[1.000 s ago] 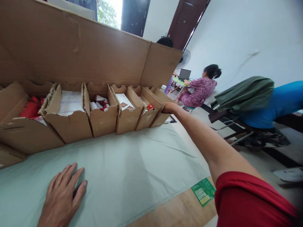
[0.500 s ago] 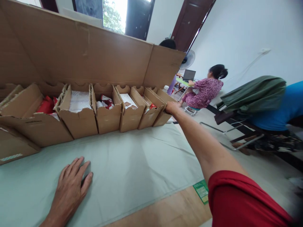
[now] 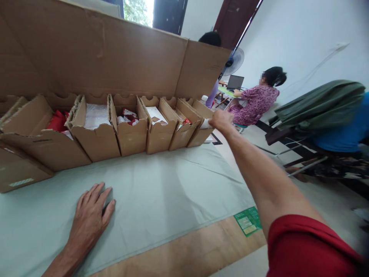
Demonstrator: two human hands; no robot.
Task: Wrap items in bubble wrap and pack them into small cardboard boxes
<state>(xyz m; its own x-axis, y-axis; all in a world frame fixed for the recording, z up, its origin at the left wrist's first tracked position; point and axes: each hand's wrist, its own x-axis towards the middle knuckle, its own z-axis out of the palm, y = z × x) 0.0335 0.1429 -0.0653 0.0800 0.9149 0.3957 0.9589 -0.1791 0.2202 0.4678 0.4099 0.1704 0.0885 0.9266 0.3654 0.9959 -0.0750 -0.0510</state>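
Observation:
My left hand lies on the pale green cloth with its fingers stretched out and nothing in them. At the far right end of the row, my right hand is closed at the top of the last cardboard box. A white, paper-like piece shows by its fingertips, partly hidden, so its kind cannot be made out. The neighbouring box holds a red and gold packet. Beside that, another box holds a white card with brown marks.
Farther left, boxes hold dark red and white packets, bubble wrap and a red bag. A tall cardboard panel stands behind them. One person sits at a laptop; a chair with a green cover is at right.
My right hand has come up and slightly right from the last box's edge, and a white piece now shows at its fingers. My left hand stays on the cloth. The view has tilted a little.

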